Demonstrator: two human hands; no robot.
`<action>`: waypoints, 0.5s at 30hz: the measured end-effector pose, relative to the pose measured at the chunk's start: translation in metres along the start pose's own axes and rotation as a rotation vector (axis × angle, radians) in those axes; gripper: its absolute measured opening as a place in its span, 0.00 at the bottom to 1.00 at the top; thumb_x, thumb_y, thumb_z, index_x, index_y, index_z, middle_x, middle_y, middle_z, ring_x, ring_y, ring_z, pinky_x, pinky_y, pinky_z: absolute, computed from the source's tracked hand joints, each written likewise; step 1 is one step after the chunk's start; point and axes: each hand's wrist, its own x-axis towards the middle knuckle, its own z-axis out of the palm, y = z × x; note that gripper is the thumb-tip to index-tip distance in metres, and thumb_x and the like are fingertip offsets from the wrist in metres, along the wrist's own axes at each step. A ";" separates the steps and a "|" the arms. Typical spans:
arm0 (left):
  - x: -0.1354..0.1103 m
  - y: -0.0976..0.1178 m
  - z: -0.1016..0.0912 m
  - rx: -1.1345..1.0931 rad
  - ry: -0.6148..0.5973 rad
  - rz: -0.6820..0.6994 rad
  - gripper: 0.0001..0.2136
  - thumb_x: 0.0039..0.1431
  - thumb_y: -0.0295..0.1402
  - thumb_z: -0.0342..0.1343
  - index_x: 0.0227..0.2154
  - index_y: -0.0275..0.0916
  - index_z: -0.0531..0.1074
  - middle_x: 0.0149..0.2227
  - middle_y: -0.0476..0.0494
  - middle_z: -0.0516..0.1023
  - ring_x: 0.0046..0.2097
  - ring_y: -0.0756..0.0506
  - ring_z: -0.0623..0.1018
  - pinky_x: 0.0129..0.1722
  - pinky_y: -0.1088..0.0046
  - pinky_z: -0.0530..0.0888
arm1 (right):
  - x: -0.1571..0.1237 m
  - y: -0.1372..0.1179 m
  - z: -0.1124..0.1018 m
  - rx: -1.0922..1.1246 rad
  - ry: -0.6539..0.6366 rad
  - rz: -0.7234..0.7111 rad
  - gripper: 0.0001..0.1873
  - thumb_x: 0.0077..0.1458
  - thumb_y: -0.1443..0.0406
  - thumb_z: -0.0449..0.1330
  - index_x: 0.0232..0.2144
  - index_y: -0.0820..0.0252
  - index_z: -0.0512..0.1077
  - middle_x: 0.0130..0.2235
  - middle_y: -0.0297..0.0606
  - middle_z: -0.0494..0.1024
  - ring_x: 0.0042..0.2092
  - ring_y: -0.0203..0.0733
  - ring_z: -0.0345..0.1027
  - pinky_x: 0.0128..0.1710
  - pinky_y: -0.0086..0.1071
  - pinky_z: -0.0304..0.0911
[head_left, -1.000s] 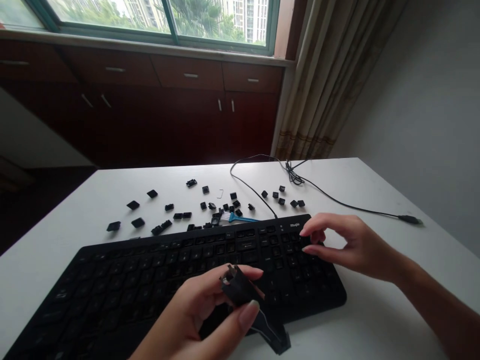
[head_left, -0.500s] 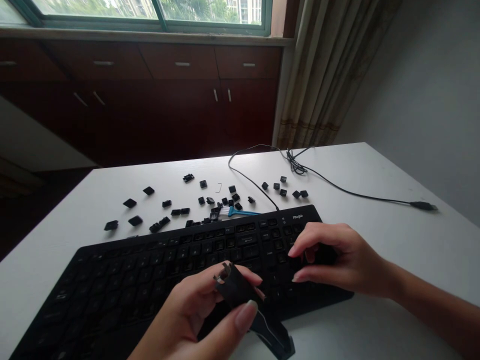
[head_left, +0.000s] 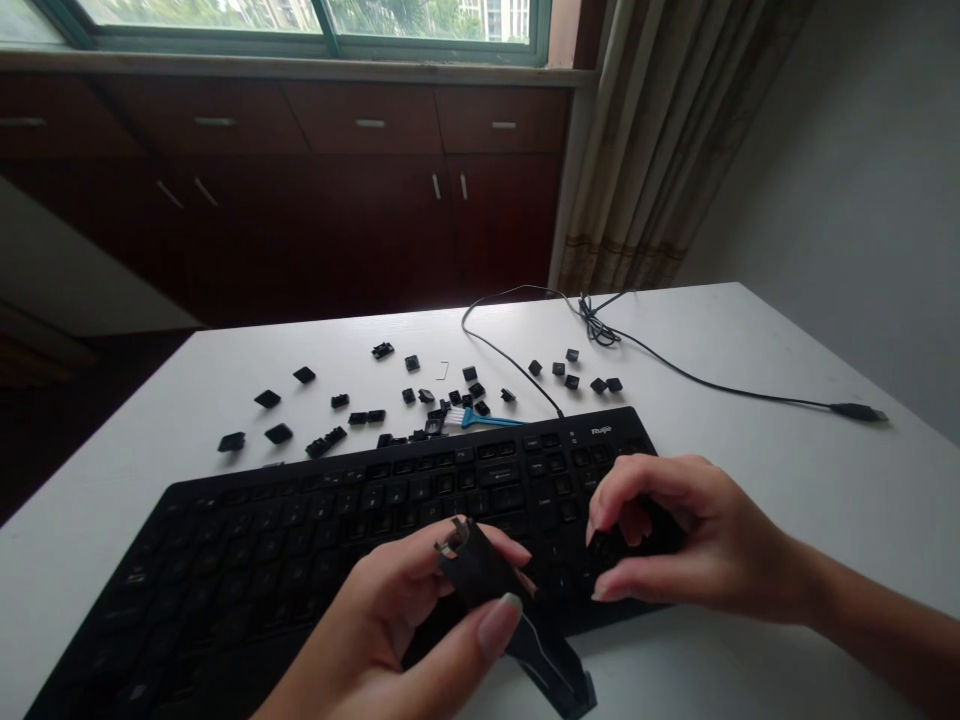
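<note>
My left hand (head_left: 420, 610) is closed round a black pronged plastic tool (head_left: 495, 580), gripped between thumb and fingers above the front of the keyboard. Metal shows at the tool's upper tip, and its lower end points down to the right. My right hand (head_left: 675, 530) hovers over the number pad, thumb and curled fingers apart, with nothing visible between them. Beneath both hands lies the black keyboard (head_left: 247, 540), many of its key positions bare. Several loose black keycaps (head_left: 279, 434) are scattered behind it.
A blue brush (head_left: 487, 420) with white bristles lies against the keyboard's back edge. Near it is a thin bent wire (head_left: 443, 370). The keyboard cable (head_left: 697, 378) runs across the white table (head_left: 810, 490) to a plug at the right. Brown cabinets (head_left: 360, 210) stand beyond.
My right hand has shifted slightly right and its thumb and fingers have spread wider. The left hand keeps its hold on the tool. The whole view has shifted slightly.
</note>
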 end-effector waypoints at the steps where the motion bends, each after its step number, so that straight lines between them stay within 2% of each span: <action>1: 0.001 0.001 -0.001 -0.001 -0.031 0.007 0.13 0.59 0.45 0.64 0.41 0.44 0.79 0.39 0.45 0.82 0.42 0.44 0.81 0.47 0.73 0.78 | -0.002 -0.002 0.004 -0.010 -0.006 0.013 0.17 0.46 0.59 0.76 0.35 0.57 0.75 0.32 0.33 0.79 0.30 0.33 0.67 0.29 0.27 0.64; 6: 0.006 0.004 -0.007 0.012 -0.187 0.077 0.09 0.64 0.38 0.60 0.44 0.44 0.78 0.41 0.45 0.81 0.43 0.44 0.82 0.44 0.75 0.79 | -0.006 -0.004 0.017 -0.053 -0.043 -0.073 0.20 0.44 0.57 0.76 0.35 0.58 0.75 0.33 0.33 0.78 0.31 0.33 0.69 0.30 0.27 0.66; 9: 0.006 0.003 -0.008 0.010 -0.208 0.084 0.08 0.65 0.36 0.59 0.45 0.45 0.77 0.41 0.46 0.81 0.44 0.45 0.82 0.46 0.74 0.79 | -0.007 -0.003 0.020 -0.056 -0.035 -0.135 0.21 0.43 0.57 0.77 0.34 0.58 0.74 0.32 0.33 0.78 0.31 0.33 0.69 0.30 0.26 0.66; 15: 0.004 0.002 -0.008 0.021 -0.211 0.082 0.09 0.65 0.37 0.60 0.46 0.45 0.77 0.41 0.45 0.81 0.44 0.45 0.82 0.47 0.74 0.79 | -0.006 -0.005 0.020 -0.065 -0.023 -0.167 0.22 0.41 0.58 0.77 0.33 0.58 0.72 0.32 0.32 0.78 0.30 0.32 0.68 0.29 0.26 0.66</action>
